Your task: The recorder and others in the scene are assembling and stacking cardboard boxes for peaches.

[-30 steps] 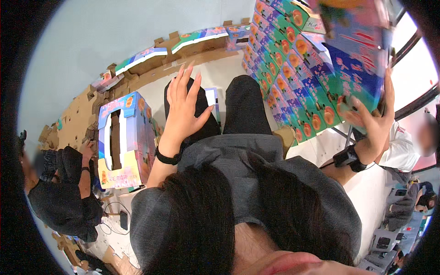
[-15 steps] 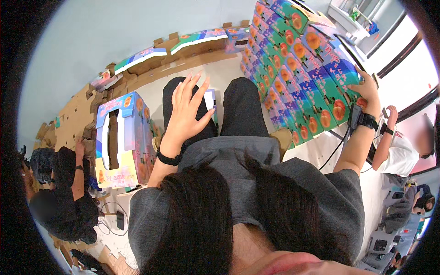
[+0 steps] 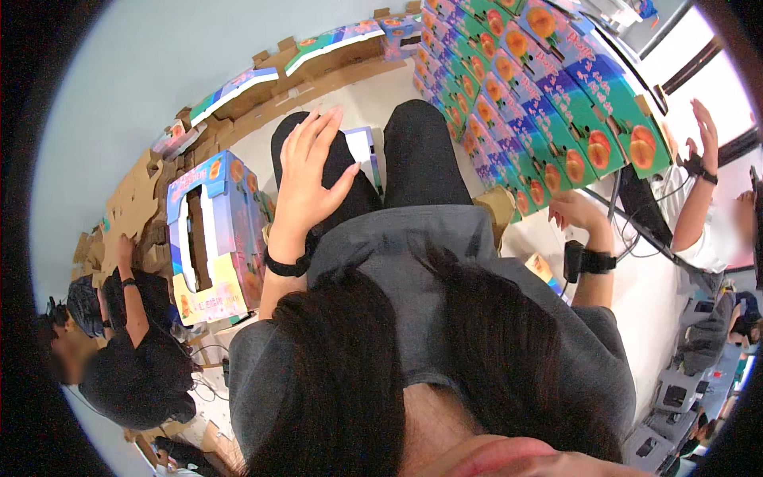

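My left hand point(image 3: 314, 171) is open over my left thigh, its fingers stretched out and holding nothing. At the right, my right hand point(image 3: 578, 211) hangs just below the near edge of a tall stack of fruit-printed cartons point(image 3: 548, 111). Its fingers are loosely bent and apart, with nothing visible in them. To the left of my left forearm stands a blue, pink and yellow carton point(image 3: 216, 298) with a long slot in its face. Part of a flat white and green piece point(image 3: 362, 147) shows between my knees.
Along the wall lie opened printed cartons point(image 3: 334, 48) and brown cardboard point(image 3: 135, 199). A person in black point(image 3: 139, 366) is at the left, another person's raised hand point(image 3: 703, 135) at the right. Cables point(image 3: 636, 230) run beneath the stack, and a small printed carton point(image 3: 540, 270) lies below my right hand.
My right hand has come off the carton stack and dropped down toward me. My left hand stays stretched over my thigh. The view has shifted slightly, and the person at the right has raised a hand.
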`<state>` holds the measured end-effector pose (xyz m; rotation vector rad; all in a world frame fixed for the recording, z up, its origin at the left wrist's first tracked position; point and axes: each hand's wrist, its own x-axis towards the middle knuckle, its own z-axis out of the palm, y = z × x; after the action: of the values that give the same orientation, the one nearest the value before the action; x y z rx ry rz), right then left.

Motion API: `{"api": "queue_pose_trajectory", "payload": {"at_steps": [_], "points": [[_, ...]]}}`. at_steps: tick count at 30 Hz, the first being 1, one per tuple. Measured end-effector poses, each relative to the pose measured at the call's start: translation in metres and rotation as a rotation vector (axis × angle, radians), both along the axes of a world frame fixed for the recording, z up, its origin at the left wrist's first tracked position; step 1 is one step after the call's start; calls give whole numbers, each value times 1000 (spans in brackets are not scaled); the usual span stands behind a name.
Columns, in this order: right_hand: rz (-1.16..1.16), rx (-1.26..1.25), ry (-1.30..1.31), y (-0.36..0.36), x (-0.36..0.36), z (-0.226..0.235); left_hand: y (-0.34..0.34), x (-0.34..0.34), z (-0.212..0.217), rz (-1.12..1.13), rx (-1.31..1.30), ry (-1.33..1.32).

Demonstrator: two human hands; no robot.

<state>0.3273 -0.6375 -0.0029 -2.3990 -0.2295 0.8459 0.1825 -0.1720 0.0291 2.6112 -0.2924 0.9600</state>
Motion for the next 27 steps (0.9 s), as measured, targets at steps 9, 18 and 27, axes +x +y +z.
{"api": "queue_pose_trajectory", "payload": {"at_steps": [9, 18, 27], "points": [[-740, 52, 554, -151, -84, -282, -4, 11, -1, -111, -21, 123], [-862, 48, 376, -186, -128, -425, 5, 12, -17, -80, -81, 267], [-725, -15, 241, -185, -157, -477, 15, 16, -23, 33, -177, 406]]}}
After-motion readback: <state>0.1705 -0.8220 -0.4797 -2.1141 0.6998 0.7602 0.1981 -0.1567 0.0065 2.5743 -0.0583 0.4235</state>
